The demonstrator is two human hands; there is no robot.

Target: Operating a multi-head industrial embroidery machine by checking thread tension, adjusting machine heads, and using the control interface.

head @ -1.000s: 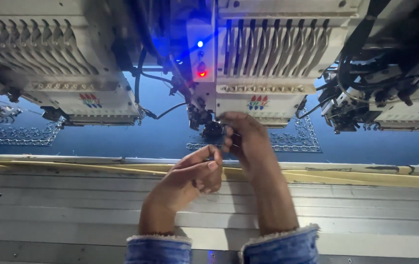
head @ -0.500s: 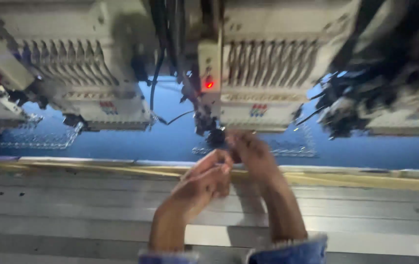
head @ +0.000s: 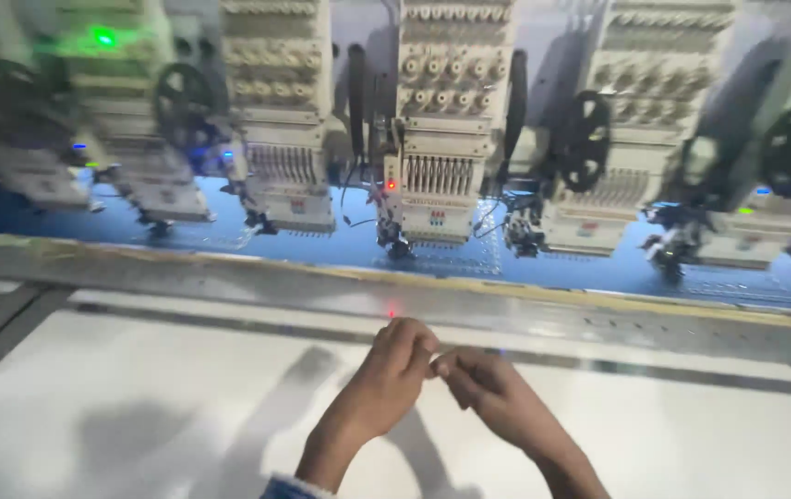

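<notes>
Both hands are held out over the pale worktop (head: 137,397), fingertips brought together at the middle. The left hand (head: 393,370) is curled, its fingers pinched against those of the right hand (head: 483,383), which is angled in from the lower right. Whether something thin is held between them cannot be told. Beyond the worktop's metal rail (head: 543,310), a row of embroidery machine heads (head: 437,176) is seen above blue fabric (head: 358,245), well apart from the hands.
</notes>
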